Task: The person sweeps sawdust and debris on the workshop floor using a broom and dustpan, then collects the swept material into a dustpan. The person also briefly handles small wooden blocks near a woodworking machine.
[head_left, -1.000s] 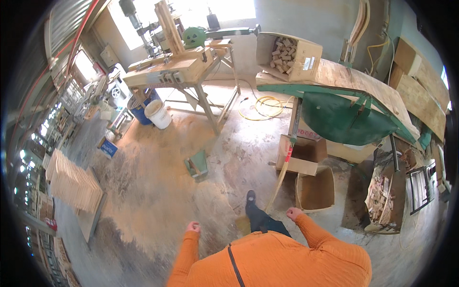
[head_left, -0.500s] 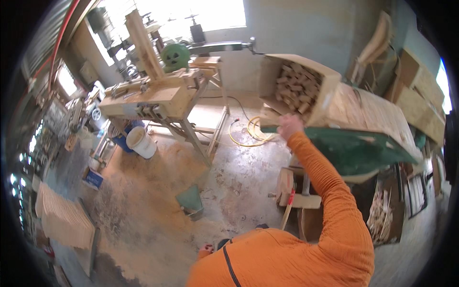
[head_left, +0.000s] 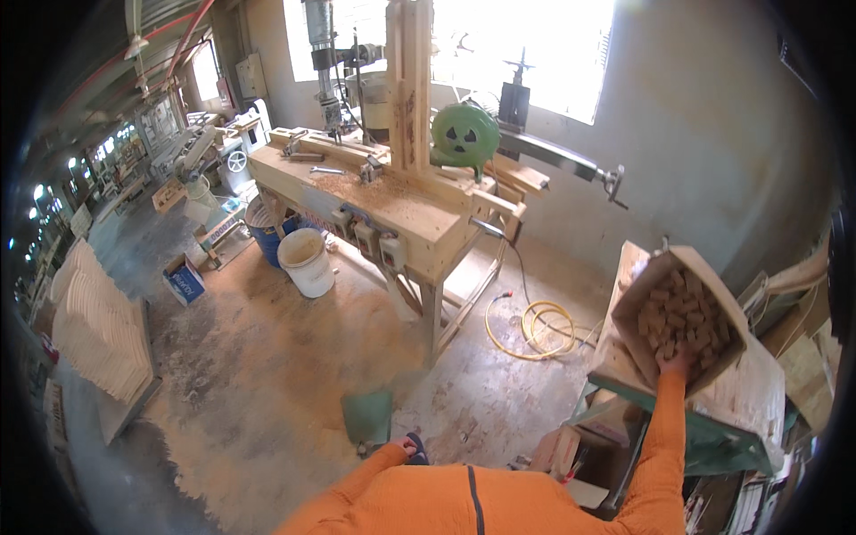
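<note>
An open cardboard box (head_left: 629, 303) lies tilted on its side on a wooden-topped green table (head_left: 758, 406) at the right, and it is packed with several small wooden blocks (head_left: 682, 312). My right hand (head_left: 679, 360) reaches up into the box's lower part and touches the blocks; its fingers are hidden among them. My left hand (head_left: 403, 443) shows only as a small patch at the end of my orange sleeve, low in the view next to a dark shoe (head_left: 417, 448). I see nothing in it.
A long wooden workbench (head_left: 392, 209) with a drill press (head_left: 323, 53) and a green motor housing (head_left: 464, 135) stands ahead. A white bucket (head_left: 306, 261), a coiled yellow hose (head_left: 535, 325), a green scoop (head_left: 367, 417) and stacked wooden panels (head_left: 98, 325) sit on the sawdust floor.
My view has swung up and toward the workbench. My right arm, at my side a second ago, has risen to the box of blocks and now reaches inside it.
</note>
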Available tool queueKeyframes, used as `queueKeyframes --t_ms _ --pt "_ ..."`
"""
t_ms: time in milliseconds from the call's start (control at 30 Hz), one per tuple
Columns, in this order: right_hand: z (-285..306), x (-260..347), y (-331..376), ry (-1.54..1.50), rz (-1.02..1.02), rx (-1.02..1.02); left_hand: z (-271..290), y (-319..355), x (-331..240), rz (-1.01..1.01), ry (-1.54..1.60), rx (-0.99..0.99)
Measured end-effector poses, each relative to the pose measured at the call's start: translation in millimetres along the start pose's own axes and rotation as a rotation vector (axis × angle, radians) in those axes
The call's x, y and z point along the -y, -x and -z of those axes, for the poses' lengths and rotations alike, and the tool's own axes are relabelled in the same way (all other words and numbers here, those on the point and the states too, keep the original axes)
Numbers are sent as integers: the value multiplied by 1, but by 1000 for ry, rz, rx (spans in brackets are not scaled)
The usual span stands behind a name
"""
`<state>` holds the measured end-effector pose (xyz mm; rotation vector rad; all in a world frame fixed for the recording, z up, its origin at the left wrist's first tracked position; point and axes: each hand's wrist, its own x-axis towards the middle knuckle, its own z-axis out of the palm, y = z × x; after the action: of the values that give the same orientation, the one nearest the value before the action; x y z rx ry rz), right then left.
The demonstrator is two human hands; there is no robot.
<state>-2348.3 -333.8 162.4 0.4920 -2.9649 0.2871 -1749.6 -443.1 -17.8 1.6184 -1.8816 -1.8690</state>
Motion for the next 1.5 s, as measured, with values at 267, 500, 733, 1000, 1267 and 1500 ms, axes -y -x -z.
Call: queueKeyframes --t_ms 267,500,733,1000,1267,1500 --pt "0 63 18 194 -388 48 112 -109 -53 -175 -168 -153" --pt "-15 83 19 295 -389 -73 107 -115 -14 -89 7 -167" --pt "-16 -22 -20 266 150 -324 64 -80 27 -143 -199 90" --pt "-24 -35 -30 -185 188 -88 40 -75 9 -1 -66 10" --pt "15 -34 8 -551 173 -158 32 -89 -57 21 114 126" --pt "-39 130 186 -1232 694 176 -25 -79 -207 -341 585 405"
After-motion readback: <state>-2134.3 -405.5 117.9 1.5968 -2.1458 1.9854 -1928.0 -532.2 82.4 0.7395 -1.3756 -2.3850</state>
